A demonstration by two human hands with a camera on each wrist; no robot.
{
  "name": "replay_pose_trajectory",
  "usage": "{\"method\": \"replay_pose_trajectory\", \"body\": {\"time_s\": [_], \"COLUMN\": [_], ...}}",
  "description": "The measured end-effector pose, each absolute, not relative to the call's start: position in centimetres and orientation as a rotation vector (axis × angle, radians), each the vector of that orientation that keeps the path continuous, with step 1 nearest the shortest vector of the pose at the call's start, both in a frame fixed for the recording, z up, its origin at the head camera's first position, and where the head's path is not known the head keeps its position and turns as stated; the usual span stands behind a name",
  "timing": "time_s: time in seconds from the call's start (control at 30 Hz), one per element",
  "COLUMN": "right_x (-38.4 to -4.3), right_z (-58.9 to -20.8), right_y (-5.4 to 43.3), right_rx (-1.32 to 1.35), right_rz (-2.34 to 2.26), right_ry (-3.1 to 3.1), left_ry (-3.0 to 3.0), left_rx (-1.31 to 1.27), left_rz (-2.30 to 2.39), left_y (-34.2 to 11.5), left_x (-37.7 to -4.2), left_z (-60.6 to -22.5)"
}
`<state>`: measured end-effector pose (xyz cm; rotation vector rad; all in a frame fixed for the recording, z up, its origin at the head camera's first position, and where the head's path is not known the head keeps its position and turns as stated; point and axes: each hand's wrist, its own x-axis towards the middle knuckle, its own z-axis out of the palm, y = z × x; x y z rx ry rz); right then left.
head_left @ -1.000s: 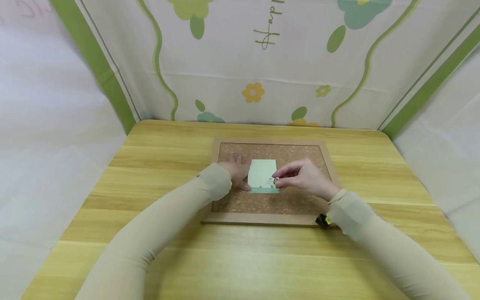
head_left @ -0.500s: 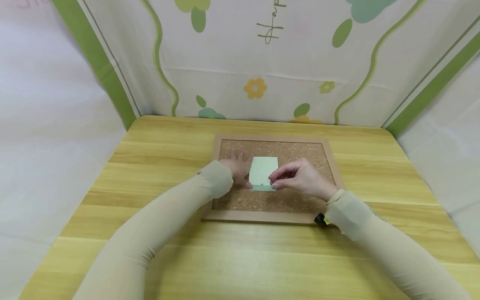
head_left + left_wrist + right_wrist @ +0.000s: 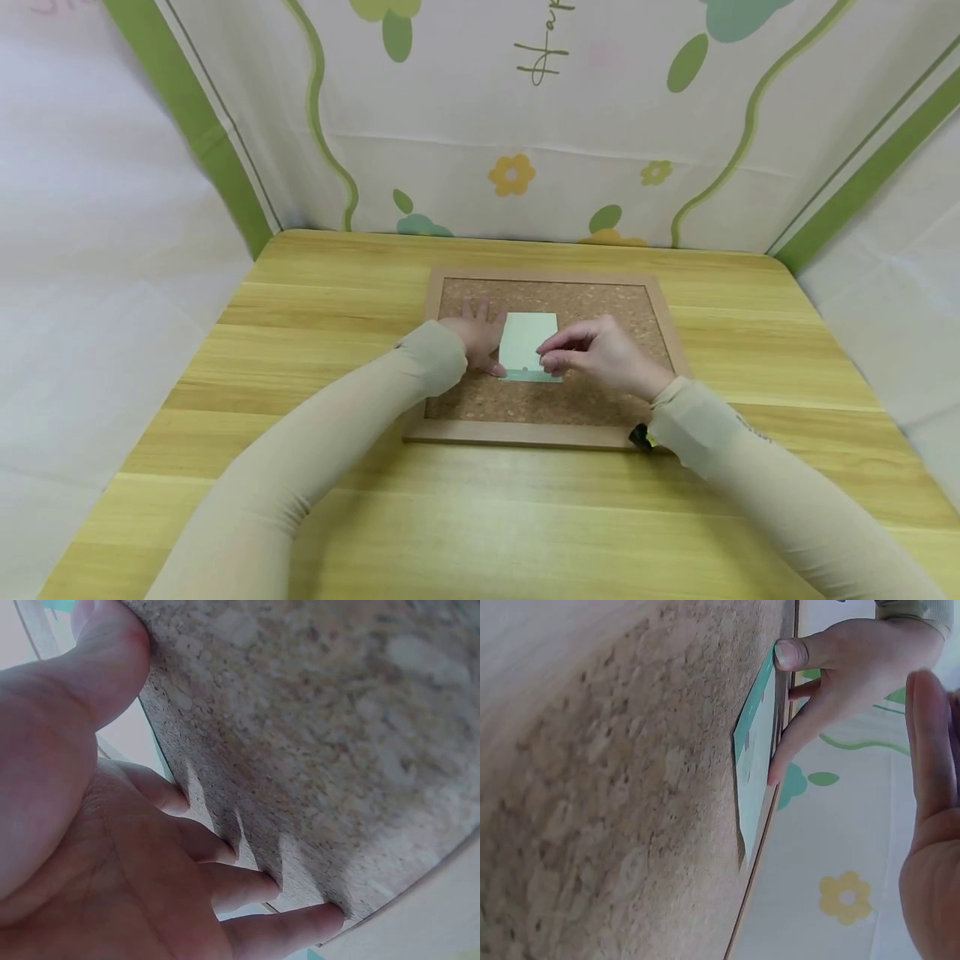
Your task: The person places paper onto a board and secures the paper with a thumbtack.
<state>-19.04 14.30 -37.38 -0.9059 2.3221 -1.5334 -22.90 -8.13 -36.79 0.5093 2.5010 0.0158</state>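
Observation:
A pale green card (image 3: pixel 527 337) with a darker green strip along its near edge lies on a wood-framed corkboard (image 3: pixel 495 404). The left hand (image 3: pixel 480 337) rests at the card's left side, fingers spread on the cork. In the right wrist view, its thumb (image 3: pixel 791 655) presses the card's green-edged corner. Over the card's near right part, the right hand (image 3: pixel 607 358) keeps thumb and fingertips together. A small shiny pin showed in that pinch earlier; the fingers now mostly hide it. In the left wrist view, the left fingers (image 3: pixel 247 885) touch the cork near the frame.
The corkboard lies on a wooden table (image 3: pixel 480 517). A small black-and-yellow item (image 3: pixel 642 437) sits by the right cuff at the board's near right corner. Behind the table hangs a white flowered cloth (image 3: pixel 450 108), with white cloth at both sides.
The right hand has moved slightly left and lower over the card, and the shiny pin is now hidden by its fingers. The left hand stays on the card's left edge. The head view shifted slightly.

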Motion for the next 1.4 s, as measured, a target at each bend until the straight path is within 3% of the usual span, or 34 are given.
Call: {"method": "replay_pose_trajectory", "body": {"time_s": [0.4,0.87,1.4], "right_x": [-21.3,-24.4,-25.1], "right_z": [-36.9,-37.2,-36.3], "right_y": [14.7,14.9,12.7], "right_rx": [-0.641,-0.804,-0.716], "right_rz": [-1.374,-0.765,-0.899], "right_ry": [2.602,2.785,2.707], "left_ry": [2.505,2.492,2.497], "left_rx": [0.530,0.541,0.507], "left_rz": [0.021,0.026,0.038], "left_y": [-8.3,-8.7,-8.6], "left_x": [-22.8,-22.8,-22.7], "left_z": [-36.6,-36.8,-36.7]}}
